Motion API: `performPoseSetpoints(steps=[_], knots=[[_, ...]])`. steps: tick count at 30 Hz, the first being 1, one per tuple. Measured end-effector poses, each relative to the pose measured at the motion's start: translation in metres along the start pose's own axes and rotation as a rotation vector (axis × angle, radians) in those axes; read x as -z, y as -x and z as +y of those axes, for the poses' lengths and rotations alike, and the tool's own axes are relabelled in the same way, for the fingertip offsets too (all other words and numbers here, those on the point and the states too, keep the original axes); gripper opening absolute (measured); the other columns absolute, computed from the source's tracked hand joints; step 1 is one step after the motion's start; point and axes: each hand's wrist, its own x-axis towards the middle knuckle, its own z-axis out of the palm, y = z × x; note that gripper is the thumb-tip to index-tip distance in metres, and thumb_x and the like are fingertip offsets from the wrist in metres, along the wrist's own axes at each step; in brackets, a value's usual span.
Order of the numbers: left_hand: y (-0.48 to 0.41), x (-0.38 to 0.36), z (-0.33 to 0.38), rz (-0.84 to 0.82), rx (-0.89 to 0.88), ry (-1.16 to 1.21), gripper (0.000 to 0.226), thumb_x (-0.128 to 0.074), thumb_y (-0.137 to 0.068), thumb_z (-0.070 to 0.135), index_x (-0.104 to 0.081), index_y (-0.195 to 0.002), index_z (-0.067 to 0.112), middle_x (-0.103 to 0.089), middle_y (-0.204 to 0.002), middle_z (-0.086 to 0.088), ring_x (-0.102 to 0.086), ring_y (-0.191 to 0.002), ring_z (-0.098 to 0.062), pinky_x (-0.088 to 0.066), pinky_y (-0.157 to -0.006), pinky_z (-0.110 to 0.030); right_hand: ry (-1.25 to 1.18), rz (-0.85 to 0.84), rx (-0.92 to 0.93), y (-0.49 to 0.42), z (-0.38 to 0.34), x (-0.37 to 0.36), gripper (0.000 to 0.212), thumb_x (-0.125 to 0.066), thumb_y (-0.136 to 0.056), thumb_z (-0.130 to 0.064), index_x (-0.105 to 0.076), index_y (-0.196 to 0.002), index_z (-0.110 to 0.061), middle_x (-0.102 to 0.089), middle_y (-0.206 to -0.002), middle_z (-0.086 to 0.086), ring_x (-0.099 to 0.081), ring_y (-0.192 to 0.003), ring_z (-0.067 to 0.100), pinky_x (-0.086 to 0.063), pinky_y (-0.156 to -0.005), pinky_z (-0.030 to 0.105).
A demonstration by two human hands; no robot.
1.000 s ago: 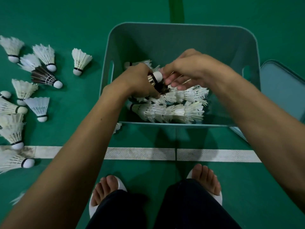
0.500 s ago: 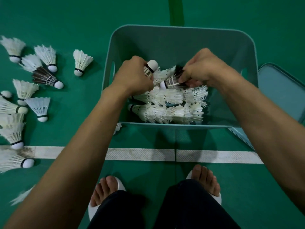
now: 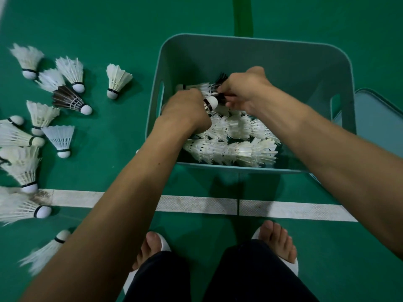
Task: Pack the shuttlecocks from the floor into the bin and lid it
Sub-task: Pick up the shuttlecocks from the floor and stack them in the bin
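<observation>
A teal bin [image 3: 257, 53] stands on the green floor, with rows of white shuttlecocks [image 3: 235, 149] lying in its near half. Both my hands are inside it. My left hand [image 3: 185, 110] is closed around a white shuttlecock [image 3: 211, 103] whose cork tip sticks out to the right. My right hand [image 3: 246, 88] pinches a black-feathered shuttlecock [image 3: 221, 80] by its skirt, just beyond the left hand. Several loose shuttlecocks [image 3: 58, 138] lie scattered on the floor to the left, one of them dark-feathered [image 3: 69, 100]. The bin's lid [image 3: 381, 125] lies flat to the right of the bin.
A white court line [image 3: 196, 204] crosses the floor in front of the bin. My feet in white slippers [image 3: 152, 247] stand just behind that line. A darker green stripe [image 3: 243, 16] runs away behind the bin.
Both hands have sunk a little deeper into the bin and moved closer together. The black-feathered shuttlecock has shifted up and back with my right hand.
</observation>
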Motion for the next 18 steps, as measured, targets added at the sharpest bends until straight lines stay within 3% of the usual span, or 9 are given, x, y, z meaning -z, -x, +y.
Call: performPoseSetpoints(steps=[4,9,13,16,18], knots=[[0.0,0.0,0.003,-0.015,-0.013,0.013,0.028,-0.065,-0.085,0.008,-0.046,-0.103,0.017,-0.053,-0.1,-0.006,-0.053,-0.092,-0.028,-0.044,-0.076,-0.035,-0.041,-0.015,-0.058,-0.004,0.003,-0.009,0.019,-0.074,-0.08,0.008,-0.06,-0.076,-0.004,-0.071,-0.079,0.016,-0.06,-0.052,0.021,-0.048,-0.043,0.022],[-0.003,0.001,0.0,-0.005,-0.03,0.013,0.03,-0.066,-0.082,0.01,-0.049,-0.106,0.018,-0.052,-0.101,-0.006,-0.054,-0.093,-0.029,-0.048,-0.08,-0.037,-0.072,-0.054,-0.067,-0.002,0.002,-0.004,0.017,-0.078,-0.08,0.004,-0.064,-0.077,-0.003,-0.073,-0.077,0.017,-0.066,-0.045,0.021,-0.054,-0.045,0.025],[-0.001,0.0,-0.004,-0.014,-0.032,0.03,0.035,-0.071,-0.08,0.013,-0.048,-0.105,0.017,-0.053,-0.105,-0.009,-0.058,-0.093,-0.03,-0.05,-0.077,-0.038,0.118,0.043,0.045,0.004,-0.001,0.008,0.031,-0.091,-0.071,-0.02,-0.07,-0.087,-0.003,-0.077,-0.079,0.013,-0.075,-0.059,0.022,-0.064,-0.056,0.035],[-0.001,0.0,-0.005,-0.009,-0.038,0.063,0.038,-0.076,-0.075,0.018,-0.056,-0.107,0.015,-0.06,-0.107,-0.011,-0.062,-0.092,-0.031,-0.054,-0.076,-0.037,0.209,0.137,0.209,0.013,-0.001,0.025,0.039,-0.088,-0.073,-0.031,-0.075,-0.095,-0.002,-0.078,-0.083,0.011,-0.068,-0.059,0.016,-0.064,-0.059,0.034],[0.0,0.001,-0.003,0.013,-0.046,0.08,0.036,-0.08,-0.073,0.021,-0.056,-0.1,0.016,-0.06,-0.102,-0.009,-0.062,-0.087,-0.029,-0.049,-0.07,-0.034,0.176,-0.014,0.265,0.028,-0.003,0.038,0.036,-0.084,-0.08,-0.033,-0.076,-0.095,-0.001,-0.079,-0.081,0.009,-0.064,-0.059,0.013,-0.057,-0.056,0.028]])
